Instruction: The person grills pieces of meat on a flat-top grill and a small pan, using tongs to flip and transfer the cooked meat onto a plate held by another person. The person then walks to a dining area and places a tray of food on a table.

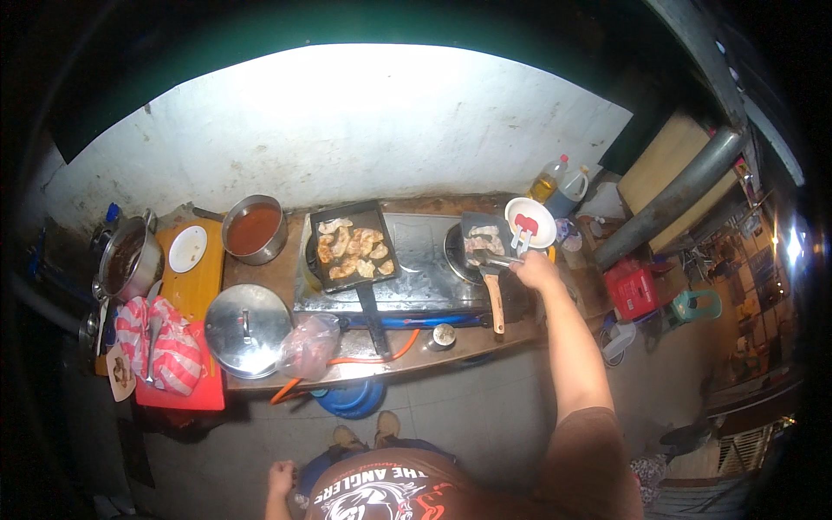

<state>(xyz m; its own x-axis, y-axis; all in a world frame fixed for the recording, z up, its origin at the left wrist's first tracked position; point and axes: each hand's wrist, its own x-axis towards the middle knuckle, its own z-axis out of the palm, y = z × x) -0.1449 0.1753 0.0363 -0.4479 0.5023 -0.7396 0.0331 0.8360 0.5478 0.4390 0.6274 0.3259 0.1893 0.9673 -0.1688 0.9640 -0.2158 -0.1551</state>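
Observation:
My right hand [537, 270] is closed on metal tongs [497, 258], whose tips reach into a small grey square pan [472, 227] on the right burner. Pale and pinkish meat strips [482, 232] lie in that pan, and its wooden handle [496, 308] points toward me. On the left burner sits a larger black square pan [381, 238] with several browned meat pieces [350, 247]. Beside the small pan is a white bowl [541, 214] with red-headed utensils [525, 224] in it. My left hand [282, 477] hangs low by my body, fingers curled, touching nothing visible.
A pot of reddish sauce [255, 229], a metal lid [248, 329], a plastic bag [309, 347] and a small jar [443, 336] stand around the gas stove [425, 260]. An orange hose [351, 360] runs along the front edge. An oil bottle [546, 180] stands back right.

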